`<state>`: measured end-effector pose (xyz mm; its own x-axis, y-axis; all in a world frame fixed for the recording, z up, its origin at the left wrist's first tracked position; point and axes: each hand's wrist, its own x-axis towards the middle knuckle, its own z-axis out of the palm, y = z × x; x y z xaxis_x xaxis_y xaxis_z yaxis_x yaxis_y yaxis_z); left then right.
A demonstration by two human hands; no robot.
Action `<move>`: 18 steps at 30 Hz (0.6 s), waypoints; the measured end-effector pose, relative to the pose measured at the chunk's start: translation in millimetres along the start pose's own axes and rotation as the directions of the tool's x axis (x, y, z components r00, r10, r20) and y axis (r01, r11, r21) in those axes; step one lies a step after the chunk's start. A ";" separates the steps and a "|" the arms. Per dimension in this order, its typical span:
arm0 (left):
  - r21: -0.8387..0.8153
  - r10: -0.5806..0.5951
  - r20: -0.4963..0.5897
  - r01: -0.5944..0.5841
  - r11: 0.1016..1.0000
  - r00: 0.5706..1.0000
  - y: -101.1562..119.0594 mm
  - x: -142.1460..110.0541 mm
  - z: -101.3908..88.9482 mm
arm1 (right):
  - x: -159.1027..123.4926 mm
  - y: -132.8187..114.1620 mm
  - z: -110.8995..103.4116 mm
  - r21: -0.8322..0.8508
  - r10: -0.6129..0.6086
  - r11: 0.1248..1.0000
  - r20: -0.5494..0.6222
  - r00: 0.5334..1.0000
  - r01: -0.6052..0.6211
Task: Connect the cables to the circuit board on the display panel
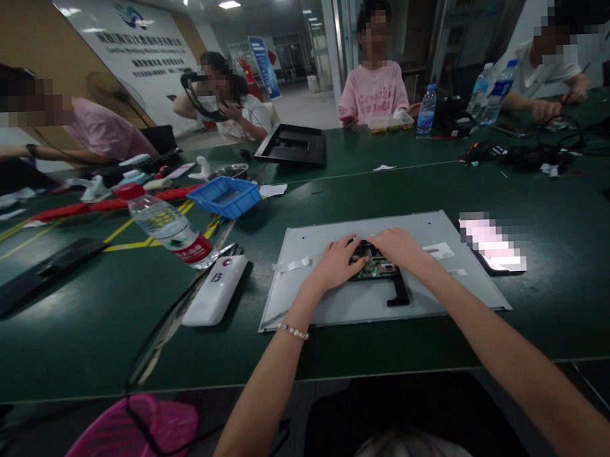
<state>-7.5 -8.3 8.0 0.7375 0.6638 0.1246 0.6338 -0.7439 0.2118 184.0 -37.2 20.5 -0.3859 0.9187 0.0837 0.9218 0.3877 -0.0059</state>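
Observation:
A green circuit board (380,268) in a black frame lies on the back of a flat grey metal panel (332,304), which rests on the table in front of me. My left hand (337,262) lies over the board's left side, fingers stretched forward and thumb spread apart on it. From the right, my right hand (396,247) reaches over the board's far edge. Its fingers are bent and close together, and their tips meet the board near my left fingers; whatever is between them is hidden. A black arm (399,292) of the frame sticks out toward me.
Right of the panel is a lit phone (493,243). To its left are a white power bank (217,290), a water bottle (172,230), a blue tray (226,196) and a long black part (44,274). A black casing (293,145) stands farther back. Several people sit around the table.

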 end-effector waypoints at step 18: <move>0.037 0.008 0.007 -0.008 0.999 1.000 -0.8 0.3 1.3 | 0.4 -1.4 4.3 0.095 0.139 0.987 -0.066 0.988 -0.132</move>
<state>-7.4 -7.6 6.7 0.7439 0.6575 0.1198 0.6361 -0.7515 0.1748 182.4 -37.1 16.3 -0.2507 0.9567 0.1475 0.9569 0.2680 -0.1119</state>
